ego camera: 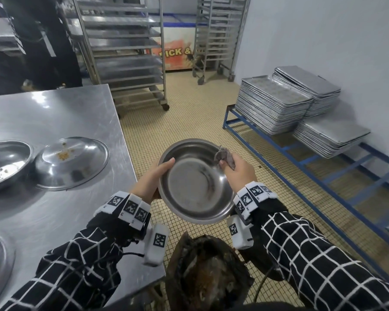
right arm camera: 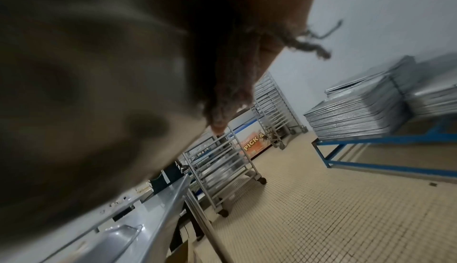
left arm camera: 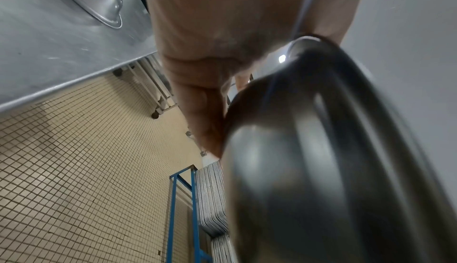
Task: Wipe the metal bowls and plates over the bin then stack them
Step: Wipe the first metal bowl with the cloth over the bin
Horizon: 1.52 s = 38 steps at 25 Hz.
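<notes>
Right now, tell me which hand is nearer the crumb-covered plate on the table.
Left. The left hand grips the bowl's table-side rim; the right hand is beyond it, farther from the plate.

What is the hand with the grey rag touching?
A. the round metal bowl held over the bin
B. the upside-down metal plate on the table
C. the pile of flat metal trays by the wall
A: the right hand pinches the crumpled grey rag against the rim of the round shiny metal bowl, which the left hand holds above the brown waste bin.
</notes>
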Each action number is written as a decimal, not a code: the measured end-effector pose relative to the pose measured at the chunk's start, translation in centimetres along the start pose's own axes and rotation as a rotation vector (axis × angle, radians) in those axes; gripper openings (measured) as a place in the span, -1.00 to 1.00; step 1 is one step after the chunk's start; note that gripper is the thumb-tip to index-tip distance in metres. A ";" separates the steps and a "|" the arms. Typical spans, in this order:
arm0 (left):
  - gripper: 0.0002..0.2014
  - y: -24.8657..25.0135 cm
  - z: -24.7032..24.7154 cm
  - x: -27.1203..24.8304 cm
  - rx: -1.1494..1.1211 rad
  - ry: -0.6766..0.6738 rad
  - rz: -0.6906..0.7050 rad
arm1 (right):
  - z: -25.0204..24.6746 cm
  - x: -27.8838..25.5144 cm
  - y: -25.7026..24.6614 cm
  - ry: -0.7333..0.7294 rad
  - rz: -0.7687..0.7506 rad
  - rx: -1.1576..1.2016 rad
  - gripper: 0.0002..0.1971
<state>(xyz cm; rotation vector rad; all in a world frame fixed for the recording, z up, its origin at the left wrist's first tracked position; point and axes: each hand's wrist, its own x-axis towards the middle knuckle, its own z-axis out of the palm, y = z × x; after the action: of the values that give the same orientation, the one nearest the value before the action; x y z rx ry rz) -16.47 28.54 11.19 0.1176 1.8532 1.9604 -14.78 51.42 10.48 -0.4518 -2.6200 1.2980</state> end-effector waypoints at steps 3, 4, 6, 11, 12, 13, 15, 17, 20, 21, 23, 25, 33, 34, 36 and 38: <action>-0.56 -0.9 0.4 -0.2 -0.054 0.134 0.156 | 1.0 -0.8 -0.6 0.124 0.118 0.172 -0.88; -0.50 -1.1 0.7 -0.3 -0.055 0.158 0.204 | 1.5 -1.1 -0.8 0.148 0.146 0.230 -0.87; -0.32 -1.1 1.2 -0.7 -0.064 0.198 0.273 | 2.5 -1.7 -1.3 0.174 0.186 0.317 -0.86; -0.31 -1.3 0.6 -1.1 -0.052 0.274 0.389 | 2.5 -2.6 -2.0 0.093 0.131 0.368 -0.80; -0.34 -1.4 0.4 -1.0 -0.053 0.294 0.349 | 2.3 -2.7 -1.9 0.044 0.123 0.326 -0.76; -0.40 -1.5 0.1 -0.9 -0.062 0.315 0.325 | 2.3 -2.8 -1.6 -0.005 0.119 0.265 -0.72; -0.62 -1.3 -0.7 -0.6 -0.051 0.361 0.329 | 2.4 -3.3 -0.8 -0.032 0.118 0.162 -0.69; -0.70 -0.9 -1.5 -0.3 0.027 0.408 0.355 | 2.8 -4.1 -0.2 0.004 0.089 0.131 -0.74; -0.74 -0.8 -2.1 0.2 0.081 0.411 0.351 | 3.8 -5.2 -0.7 0.018 -0.114 0.083 -0.76; -0.72 -0.9 -2.2 0.3 0.076 0.384 0.336 | 4.5 -5.5 -1.1 -0.003 -0.202 0.041 -0.74; -0.49 -0.8 -1.8 0.5 0.072 0.339 0.288 | 5.7 -6.1 -2.0 -0.135 -0.356 -0.038 -0.67; -0.44 -0.6 -1.5 0.6 0.108 0.328 0.325 | 6.5 -7.1 -2.6 -0.347 -0.505 -0.130 -0.57; -0.72 1.2 -1.9 0.6 0.119 0.222 0.389 | 4.3 -5.3 -0.1 -0.510 -0.698 -0.730 -0.24; -0.71 1.2 -1.8 0.6 0.126 0.213 0.388 | 4.6 -5.5 0.1 -0.520 -0.692 -0.704 -0.23; -0.68 1.2 -1.8 0.7 0.137 0.207 0.387 | 5.7 -6.6 -0.1 -0.545 -0.694 -0.547 -0.29; -0.64 1.1 -2.0 0.9 0.130 0.201 0.375 | 6.4 -7.2 0.1 -0.541 -0.685 -0.445 -0.30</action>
<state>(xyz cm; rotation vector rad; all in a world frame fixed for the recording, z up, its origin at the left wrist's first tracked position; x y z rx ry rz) -18.27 26.97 11.84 0.3418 2.2214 2.1600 -9.87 44.22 6.40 0.8038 -3.0428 0.6645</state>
